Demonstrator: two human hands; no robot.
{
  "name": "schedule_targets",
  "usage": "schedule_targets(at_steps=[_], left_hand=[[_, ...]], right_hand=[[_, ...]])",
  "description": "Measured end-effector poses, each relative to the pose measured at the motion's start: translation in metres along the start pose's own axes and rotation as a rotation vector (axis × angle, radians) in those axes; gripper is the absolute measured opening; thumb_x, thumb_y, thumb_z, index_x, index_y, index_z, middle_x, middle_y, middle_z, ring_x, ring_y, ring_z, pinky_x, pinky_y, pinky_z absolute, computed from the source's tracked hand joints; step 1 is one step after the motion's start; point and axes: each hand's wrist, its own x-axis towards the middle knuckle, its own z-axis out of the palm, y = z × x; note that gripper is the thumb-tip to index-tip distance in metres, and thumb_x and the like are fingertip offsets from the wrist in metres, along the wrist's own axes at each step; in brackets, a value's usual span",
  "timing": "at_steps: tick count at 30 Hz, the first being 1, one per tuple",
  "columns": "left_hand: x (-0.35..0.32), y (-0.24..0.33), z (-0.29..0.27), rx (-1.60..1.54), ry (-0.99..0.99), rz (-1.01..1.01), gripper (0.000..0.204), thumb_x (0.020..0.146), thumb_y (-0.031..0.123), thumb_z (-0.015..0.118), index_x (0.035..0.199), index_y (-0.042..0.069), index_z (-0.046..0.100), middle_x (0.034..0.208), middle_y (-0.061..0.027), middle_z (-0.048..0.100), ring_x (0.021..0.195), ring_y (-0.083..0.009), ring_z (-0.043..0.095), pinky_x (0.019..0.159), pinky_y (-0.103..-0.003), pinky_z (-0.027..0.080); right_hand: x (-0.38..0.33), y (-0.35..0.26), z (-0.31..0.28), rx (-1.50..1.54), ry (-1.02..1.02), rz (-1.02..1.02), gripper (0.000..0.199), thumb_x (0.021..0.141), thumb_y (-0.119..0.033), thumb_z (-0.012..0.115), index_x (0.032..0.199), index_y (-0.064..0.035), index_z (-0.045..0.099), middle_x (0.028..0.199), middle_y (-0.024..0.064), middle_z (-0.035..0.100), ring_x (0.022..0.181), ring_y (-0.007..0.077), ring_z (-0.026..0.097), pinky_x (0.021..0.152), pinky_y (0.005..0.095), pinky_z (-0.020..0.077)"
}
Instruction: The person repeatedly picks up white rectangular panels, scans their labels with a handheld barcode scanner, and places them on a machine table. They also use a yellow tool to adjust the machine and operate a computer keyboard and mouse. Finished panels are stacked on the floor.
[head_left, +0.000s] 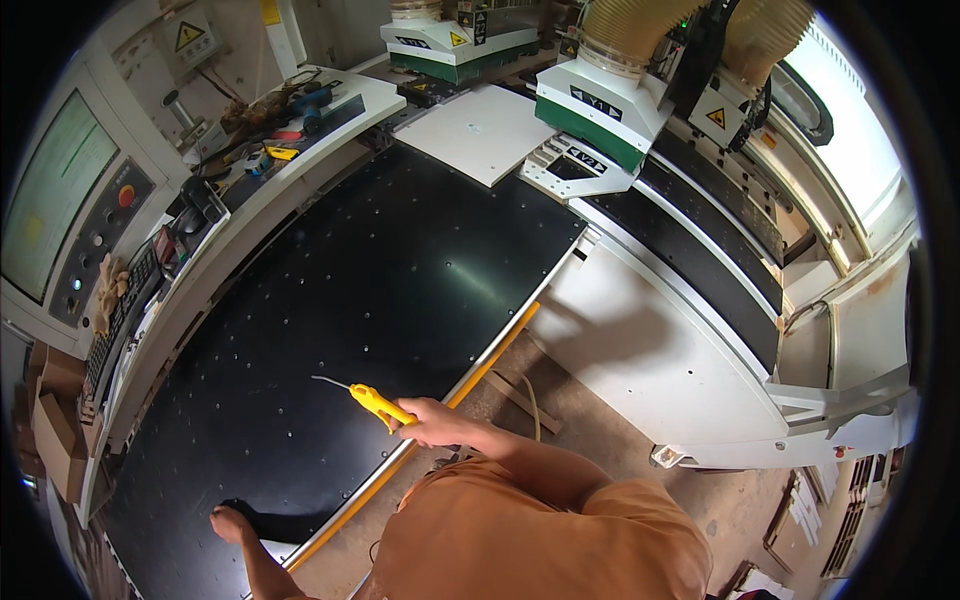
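Note:
In my right hand [430,422] is a yellow air blow gun [375,403], gripped by its handle. Its thin bent metal nozzle points left over the black tabletop [330,280], which is dotted with small round studs. At the lower left, my left hand [231,524] is down at the black surface with its fingers curled in. A dark patch, perhaps shadow, lies beside it, and whatever the fingers may hold is hidden.
A white panel [478,133] lies at the table's far end, near a white-and-green machine head [600,110]. A yellow strip [490,355] runs along the near edge. On the left stand a control panel [95,225] and a cluttered tool shelf [335,125].

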Motion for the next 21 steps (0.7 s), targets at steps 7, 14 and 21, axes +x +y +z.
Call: schedule_targets(at_steps=[7, 14, 21], left_hand=[[0.007, -0.022, -0.014, 0.046, -0.065, -0.083, 0.047, 0.096, 0.035, 0.041, 0.108, 0.002, 0.073, 0.115, -0.0217, 0.071, 0.108, -0.0431, 0.066, 0.093, -0.054, 0.051], [0.02, -0.033, -0.002, 0.189, 0.054, 0.159, 0.039, 0.095, 0.025, 0.044, 0.092, -0.001, 0.074, 0.094, -0.0222, 0.073, 0.089, -0.0425, 0.071, 0.077, -0.055, 0.056], [0.045, -0.047, 0.005, 0.323, -0.078, 0.385, 0.045, 0.098, 0.031, 0.043, 0.103, -0.003, 0.072, 0.105, -0.0265, 0.07, 0.099, -0.0456, 0.068, 0.084, -0.057, 0.054]], right_hand=[[0.017, 0.019, -0.019, 0.052, 0.041, -0.032, 0.028, 0.092, -0.02, 0.062, 0.115, -0.0066, 0.057, 0.085, 0.0023, 0.059, 0.059, 0.0084, 0.055, 0.055, 0.0243, 0.0487], [0.017, 0.025, -0.022, 0.08, 0.019, -0.067, 0.021, 0.094, -0.022, 0.064, 0.107, -0.0079, 0.057, 0.082, -0.0002, 0.056, 0.058, 0.0067, 0.053, 0.053, 0.0238, 0.0484], [0.015, 0.025, -0.021, 0.117, 0.041, -0.1, 0.024, 0.096, -0.025, 0.064, 0.106, -0.0045, 0.059, 0.083, 0.0011, 0.06, 0.057, 0.0076, 0.053, 0.051, 0.0245, 0.0454]])
